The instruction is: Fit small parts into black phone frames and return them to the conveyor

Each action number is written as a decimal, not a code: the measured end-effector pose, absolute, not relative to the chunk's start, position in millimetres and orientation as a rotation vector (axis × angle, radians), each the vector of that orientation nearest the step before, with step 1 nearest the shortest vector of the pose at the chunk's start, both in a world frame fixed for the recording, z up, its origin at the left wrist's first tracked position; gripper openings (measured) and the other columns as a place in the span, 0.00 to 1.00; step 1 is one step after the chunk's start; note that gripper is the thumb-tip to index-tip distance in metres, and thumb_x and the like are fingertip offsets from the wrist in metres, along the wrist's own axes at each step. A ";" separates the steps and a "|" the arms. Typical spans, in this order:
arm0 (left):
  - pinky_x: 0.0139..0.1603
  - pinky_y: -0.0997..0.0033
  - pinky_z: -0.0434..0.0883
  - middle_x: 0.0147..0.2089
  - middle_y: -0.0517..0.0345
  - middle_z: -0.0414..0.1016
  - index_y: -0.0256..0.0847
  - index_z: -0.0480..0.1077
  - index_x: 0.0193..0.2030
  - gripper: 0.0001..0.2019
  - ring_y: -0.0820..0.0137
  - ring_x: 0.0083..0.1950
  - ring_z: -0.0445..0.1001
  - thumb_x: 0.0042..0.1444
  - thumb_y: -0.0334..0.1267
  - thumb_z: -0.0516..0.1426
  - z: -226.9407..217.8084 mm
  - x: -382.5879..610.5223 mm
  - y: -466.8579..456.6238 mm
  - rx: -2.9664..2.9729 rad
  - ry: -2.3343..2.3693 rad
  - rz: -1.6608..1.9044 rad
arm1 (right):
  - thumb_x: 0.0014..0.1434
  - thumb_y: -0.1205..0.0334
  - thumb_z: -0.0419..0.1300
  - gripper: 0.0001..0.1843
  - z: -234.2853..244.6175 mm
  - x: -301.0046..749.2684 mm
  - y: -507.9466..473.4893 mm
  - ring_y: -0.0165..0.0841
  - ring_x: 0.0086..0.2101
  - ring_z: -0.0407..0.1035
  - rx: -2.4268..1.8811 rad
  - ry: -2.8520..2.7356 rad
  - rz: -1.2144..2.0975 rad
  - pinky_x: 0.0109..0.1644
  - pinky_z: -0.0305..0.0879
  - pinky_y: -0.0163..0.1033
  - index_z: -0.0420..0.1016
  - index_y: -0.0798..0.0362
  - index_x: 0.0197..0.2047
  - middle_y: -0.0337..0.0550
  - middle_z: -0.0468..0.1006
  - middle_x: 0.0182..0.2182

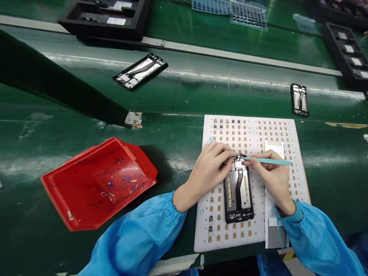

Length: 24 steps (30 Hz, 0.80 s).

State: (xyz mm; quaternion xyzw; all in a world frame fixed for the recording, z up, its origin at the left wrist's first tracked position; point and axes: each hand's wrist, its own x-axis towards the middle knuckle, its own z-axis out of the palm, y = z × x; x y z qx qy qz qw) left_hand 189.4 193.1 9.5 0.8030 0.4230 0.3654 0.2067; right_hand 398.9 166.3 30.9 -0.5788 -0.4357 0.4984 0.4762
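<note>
A black phone frame point(238, 195) lies face down on a white perforated board point(258, 234), its inner plate and dark ribbon cable showing. At its top left corner my left hand point(211, 165) bends its fingers onto the edge, thumb and fingertips closed on it. My right hand point(273, 176) grips thin teal tweezers point(273, 161), with the tip at the top end of the frame. What the tip touches is too small to make out. Under my right hand a pale strip point(271, 207) lies on the board. Small dark parts point(211, 230) sit in some slots.
A red bin point(86, 184) with small scraps stands at the left. Two more phone frames point(140, 71) point(299, 99) lie on the green conveyor. Black trays point(109, 19) point(346, 53) and clear plastic trays point(248, 14) are at the back. A dark green post point(63, 80) slants in from the left.
</note>
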 end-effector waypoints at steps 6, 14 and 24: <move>0.49 0.59 0.72 0.47 0.54 0.80 0.41 0.76 0.53 0.09 0.62 0.49 0.74 0.73 0.29 0.55 10.1 189.1 192.3 2.294 1.187 0.996 | 0.61 0.49 0.78 0.15 30.4 398.3 165.7 0.46 0.40 0.87 -1.408 -1.088 1.213 0.45 0.88 0.47 0.81 0.48 0.37 0.46 0.89 0.34; 0.46 0.58 0.72 0.48 0.51 0.80 0.37 0.76 0.54 0.11 0.60 0.46 0.70 0.70 0.26 0.56 6.9 188.2 192.5 2.578 1.138 0.993 | 0.62 0.50 0.78 0.15 30.3 398.8 164.9 0.45 0.40 0.87 -1.386 -1.108 1.211 0.45 0.88 0.45 0.81 0.49 0.39 0.45 0.89 0.35; 0.45 0.58 0.73 0.49 0.50 0.80 0.36 0.75 0.56 0.12 0.59 0.47 0.69 0.70 0.26 0.56 5.9 187.2 193.1 2.612 1.127 0.997 | 0.65 0.57 0.75 0.08 28.6 398.0 160.8 0.41 0.40 0.87 -1.356 -1.219 1.115 0.41 0.87 0.38 0.82 0.49 0.40 0.43 0.87 0.37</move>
